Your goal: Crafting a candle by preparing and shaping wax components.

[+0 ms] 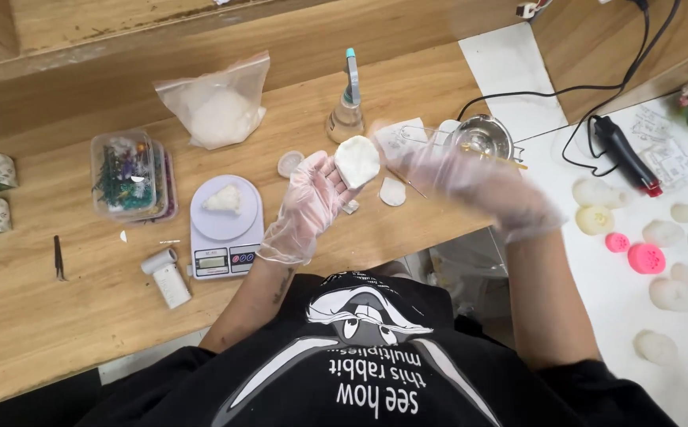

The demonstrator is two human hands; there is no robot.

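A wooden workbench (59, 316) is spread with a kitchen scale (224, 225) and a steel pot (484, 137). Over it, the gloved left hand (306, 207) is held palm-up, fingers extended — a white wax disc (357, 160) rests on the fingertips. The gloved right hand (478, 183) is motion-blurred beside it; its grip cannot be told. Shaping seems under way — steady support is needed next.

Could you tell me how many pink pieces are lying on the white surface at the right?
2: a small pink piece beside the yellow one, and a larger pink piece just right of it.
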